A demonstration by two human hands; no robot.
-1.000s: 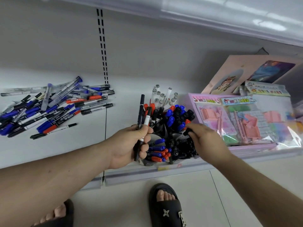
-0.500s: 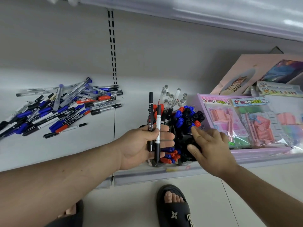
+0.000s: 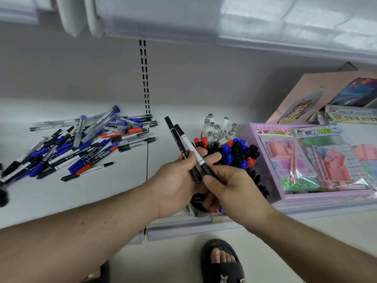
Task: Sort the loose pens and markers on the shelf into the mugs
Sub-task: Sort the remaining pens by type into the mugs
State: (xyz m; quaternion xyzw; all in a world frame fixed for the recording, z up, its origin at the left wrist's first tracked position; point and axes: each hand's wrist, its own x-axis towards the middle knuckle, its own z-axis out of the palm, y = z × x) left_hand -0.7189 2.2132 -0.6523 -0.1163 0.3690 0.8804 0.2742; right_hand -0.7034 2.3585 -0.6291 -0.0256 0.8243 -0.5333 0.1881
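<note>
My right hand (image 3: pixel 230 186) pinches the lower end of the white-barrelled marker (image 3: pixel 191 149); my left hand (image 3: pixel 177 180) grips the black marker (image 3: pixel 179 146) beside it. Both long axes tilt up-left, above the mugs (image 3: pixel 199 209). Beyond, loose pens (image 3: pixel 81 144) lie on the shelf (image 3: pixel 102 190).

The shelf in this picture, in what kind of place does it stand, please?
Probably a stationery shop. The white shelf hangs on a slotted upright as shop shelving does, packaged craft kits with printed header cards lie on it, and a large pile of loose pens and markers lies beside them.
</note>
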